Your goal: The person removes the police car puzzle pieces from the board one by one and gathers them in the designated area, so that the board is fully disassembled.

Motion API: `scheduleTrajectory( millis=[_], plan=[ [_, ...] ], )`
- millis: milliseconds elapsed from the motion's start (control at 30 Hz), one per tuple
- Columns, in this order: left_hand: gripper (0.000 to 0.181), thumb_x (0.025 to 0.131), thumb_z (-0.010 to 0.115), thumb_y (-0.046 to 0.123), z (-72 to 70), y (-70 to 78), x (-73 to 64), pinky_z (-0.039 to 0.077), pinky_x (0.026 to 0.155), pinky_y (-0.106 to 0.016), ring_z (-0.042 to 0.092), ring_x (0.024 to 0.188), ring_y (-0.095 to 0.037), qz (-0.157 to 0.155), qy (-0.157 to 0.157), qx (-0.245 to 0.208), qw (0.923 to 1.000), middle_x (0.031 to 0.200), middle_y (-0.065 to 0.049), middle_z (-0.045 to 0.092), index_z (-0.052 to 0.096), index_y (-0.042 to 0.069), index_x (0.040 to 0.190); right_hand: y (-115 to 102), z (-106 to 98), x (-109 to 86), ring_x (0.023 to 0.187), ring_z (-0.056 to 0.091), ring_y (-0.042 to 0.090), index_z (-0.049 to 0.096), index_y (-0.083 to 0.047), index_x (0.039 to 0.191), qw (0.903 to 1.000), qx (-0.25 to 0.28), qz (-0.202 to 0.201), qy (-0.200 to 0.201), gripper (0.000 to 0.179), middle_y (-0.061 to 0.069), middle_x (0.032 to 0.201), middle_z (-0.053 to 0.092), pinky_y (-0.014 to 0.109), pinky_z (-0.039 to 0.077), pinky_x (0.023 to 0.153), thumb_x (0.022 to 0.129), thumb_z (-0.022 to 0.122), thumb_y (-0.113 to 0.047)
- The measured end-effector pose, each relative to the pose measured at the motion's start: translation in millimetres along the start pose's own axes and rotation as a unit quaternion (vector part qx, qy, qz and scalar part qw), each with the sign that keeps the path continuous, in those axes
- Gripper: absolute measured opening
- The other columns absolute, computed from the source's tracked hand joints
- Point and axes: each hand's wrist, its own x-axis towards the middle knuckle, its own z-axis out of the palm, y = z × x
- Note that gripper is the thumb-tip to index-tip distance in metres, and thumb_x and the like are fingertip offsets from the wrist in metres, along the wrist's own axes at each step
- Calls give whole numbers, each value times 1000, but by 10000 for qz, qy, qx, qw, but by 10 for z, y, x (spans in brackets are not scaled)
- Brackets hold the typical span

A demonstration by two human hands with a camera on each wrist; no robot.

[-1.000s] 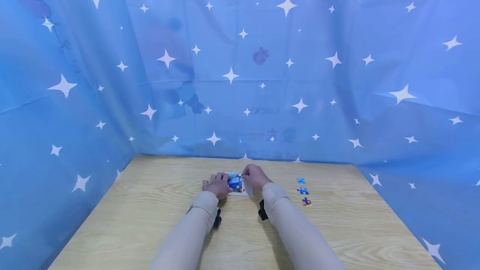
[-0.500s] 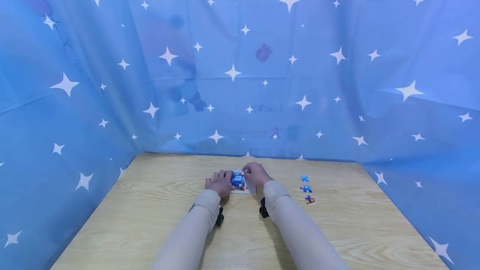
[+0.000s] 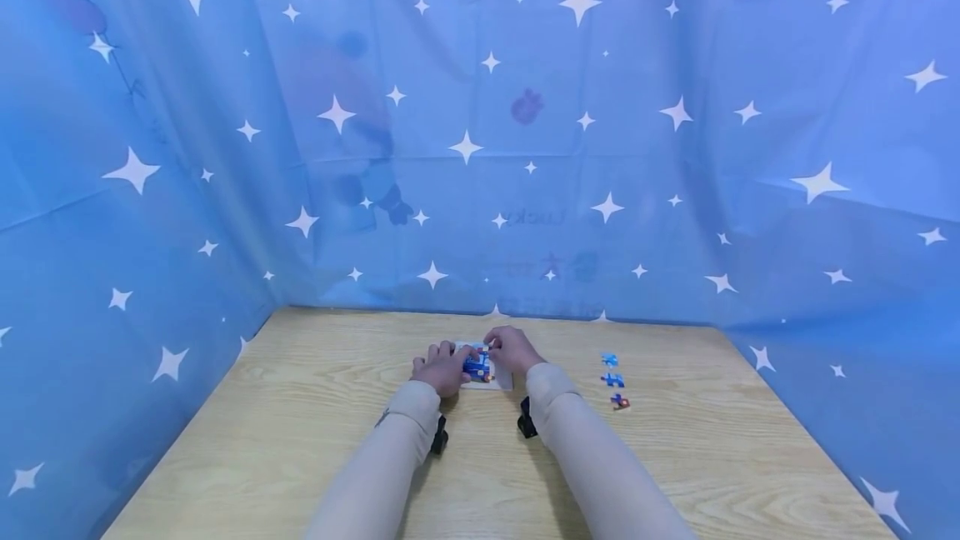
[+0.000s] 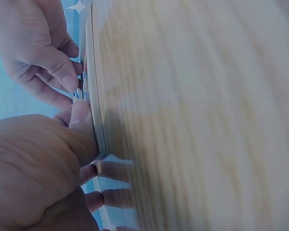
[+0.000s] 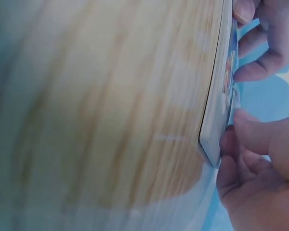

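Note:
A small jigsaw puzzle [image 3: 477, 368] with a blue cartoon car lies partly assembled in its pale tray board [image 3: 502, 379], near the table's far edge. My left hand [image 3: 442, 368] rests over the board's left side, index finger stretched onto the puzzle. In the left wrist view, that hand's thumb [image 4: 80, 113] touches the near side of the board. Over the puzzle's right part, my right hand [image 3: 513, 350] pinches a small puzzle piece between thumb and index finger. The fingers hide most of that piece; in the right wrist view, the right hand [image 5: 260, 163] is at the board's corner.
Three loose puzzle pieces lie in a column on the right: a light blue one [image 3: 609, 359], a blue one [image 3: 612, 380] and a reddish-brown one [image 3: 619, 402]. The wooden table [image 3: 300, 440] meets a blue star-patterned curtain [image 3: 465, 107] at its back and sides.
The left index finger has stretched rightward over the puzzle. The right hand keeps its pinch at nearly the same spot. The head view has shifted slightly.

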Motion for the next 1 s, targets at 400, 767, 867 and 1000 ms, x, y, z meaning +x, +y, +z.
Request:
scheduleTrajectory(
  millis=[400, 767, 867, 1000],
  plan=[
    [45, 104, 57, 36, 97, -42, 76, 31, 101, -64, 35, 131, -37, -1, 21, -98, 9999, 151, -15, 37, 48, 35, 148, -29, 15, -12, 96, 64, 25, 71, 0, 120, 9998, -8, 170, -51, 25, 12, 104, 67, 45, 54, 88, 95, 70, -4],
    [42, 103, 58, 36, 57, -32, 64, 32, 99, -63, 37, 127, -35, -41, 63, -71, 9999, 149, -14, 39, 50, 36, 145, -102, 2, -39, 96, 63, 26, 70, 0, 118, 9996, 21, 266, 6, 23, 12, 104, 66, 47, 53, 90, 96, 69, -4],
    [42, 104, 57, 35, 29, -15, 37, 32, 99, -63, 37, 128, -34, -44, 19, -85, 10000, 150, -14, 39, 50, 34, 145, -102, -5, -48, 91, 62, 25, 70, 0, 116, 9997, 37, 222, 37, 22, 11, 98, 64, 46, 53, 86, 95, 69, -3],
    [40, 104, 57, 34, 38, -26, 33, 32, 100, -63, 37, 127, -35, -19, 18, -144, 9999, 149, -14, 39, 51, 35, 143, -82, -17, -50, 88, 62, 23, 69, 0, 116, 9998, 19, 205, 39, 22, 10, 96, 63, 44, 53, 83, 95, 70, -4]
  ],
)
